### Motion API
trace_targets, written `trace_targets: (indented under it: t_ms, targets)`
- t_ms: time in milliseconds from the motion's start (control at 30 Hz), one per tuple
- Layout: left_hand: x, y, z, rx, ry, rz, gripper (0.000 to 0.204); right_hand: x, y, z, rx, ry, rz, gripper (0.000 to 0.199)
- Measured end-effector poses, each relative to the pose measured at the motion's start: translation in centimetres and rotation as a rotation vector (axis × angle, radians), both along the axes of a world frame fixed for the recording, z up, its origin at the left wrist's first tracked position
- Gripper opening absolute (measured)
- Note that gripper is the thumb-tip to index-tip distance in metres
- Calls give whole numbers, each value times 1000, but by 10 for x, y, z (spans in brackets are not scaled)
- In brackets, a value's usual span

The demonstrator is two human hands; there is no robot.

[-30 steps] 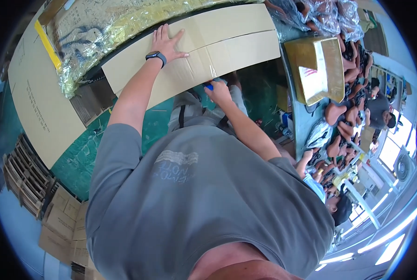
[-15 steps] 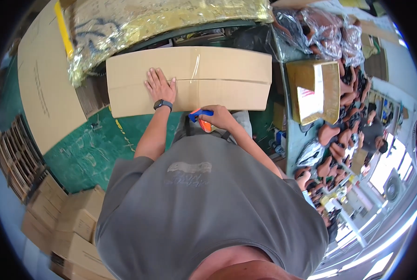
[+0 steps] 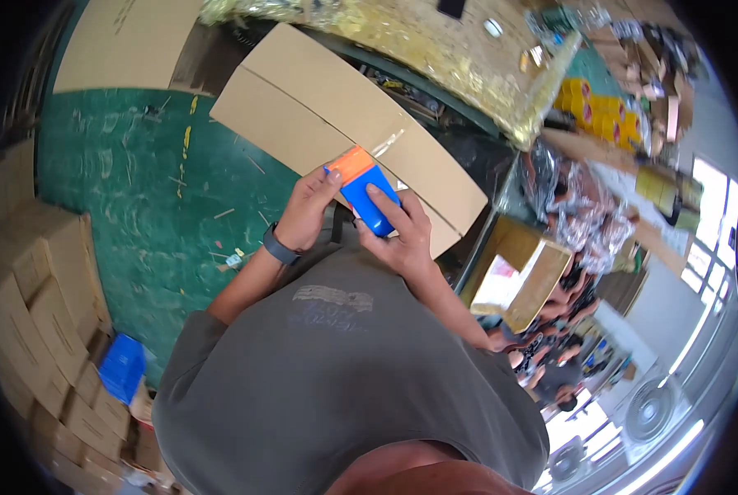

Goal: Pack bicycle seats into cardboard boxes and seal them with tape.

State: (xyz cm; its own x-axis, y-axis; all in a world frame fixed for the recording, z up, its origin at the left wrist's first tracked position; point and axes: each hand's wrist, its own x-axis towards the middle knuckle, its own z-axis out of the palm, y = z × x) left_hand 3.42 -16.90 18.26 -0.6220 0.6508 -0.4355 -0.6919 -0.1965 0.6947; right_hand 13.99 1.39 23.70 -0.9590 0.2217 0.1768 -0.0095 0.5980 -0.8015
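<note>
A blue-and-orange tape dispenser (image 3: 366, 195) is held up in front of my chest, over the near edge of a long closed cardboard carton (image 3: 290, 97). My right hand (image 3: 408, 242) wraps round its blue part, the thumb and fingers on opposite sides. At the orange end, my left hand (image 3: 305, 210) pinches the corner between thumb and fingers. What the left fingertips have hold of there is too small to make out. Across the carton's middle seam lies a strip of shiny clear tape (image 3: 388, 142).
Beyond the carton runs a bench covered in yellowish plastic film (image 3: 435, 70). To the right stands an open carton (image 3: 538, 285) beside wrapped brown parts. Stacked cartons (image 3: 59, 330) and a blue bin (image 3: 122, 368) are at lower left. Another person (image 3: 560, 384) works far right.
My left hand has left the carton's top and come to the dispenser's orange end. My right hand has raised and turned the dispenser. The whole view has swung round, so the carton appears slanted.
</note>
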Motion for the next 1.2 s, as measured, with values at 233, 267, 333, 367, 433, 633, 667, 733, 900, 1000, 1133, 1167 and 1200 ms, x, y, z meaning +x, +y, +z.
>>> trace_targets:
  t_ms: [233,267,333,367,433,633,667,733,900,1000,1133,1167,1200]
  targets:
    - [-180,-65,-25,171,40,649,48,-84,2,-92,218,-131,210,62]
    - [-226,-69,-45,-16,162,638,49,-102,6,-110,250,-155,205,59]
    - [-306,-85,-132,-144,215,582,48,-155,-8,-126,281,-171,213,54]
    - [-337,-86,-173,-227,201,520,46,-181,-12,-137,316,-188,210,50]
    - [-379,-122,-253,-353,184,378,44,-219,-26,-173,364,-282,255,50]
    - [-390,-149,-373,-969,293,-333,54,-253,-44,-189,375,-456,254,48]
    - [-396,-122,-369,-1102,415,-321,53,-253,-34,-194,384,-492,209,48]
    - [-402,-95,-352,-1378,685,-271,58,-244,-24,-208,410,-390,157,47]
    - [-322,-18,-304,-1588,817,-278,95,-111,48,-195,291,-405,126,48]
    - [-221,40,-303,-1740,1523,-3,94,33,135,-183,340,-413,122,54]
    - [-41,150,-271,-1501,1621,-356,96,220,245,-152,433,-659,93,49]
    - [4,181,-261,-1453,1628,-471,95,239,259,-153,419,-650,93,49]
    - [46,208,-254,-1403,1631,-589,94,257,269,-155,422,-623,95,48]
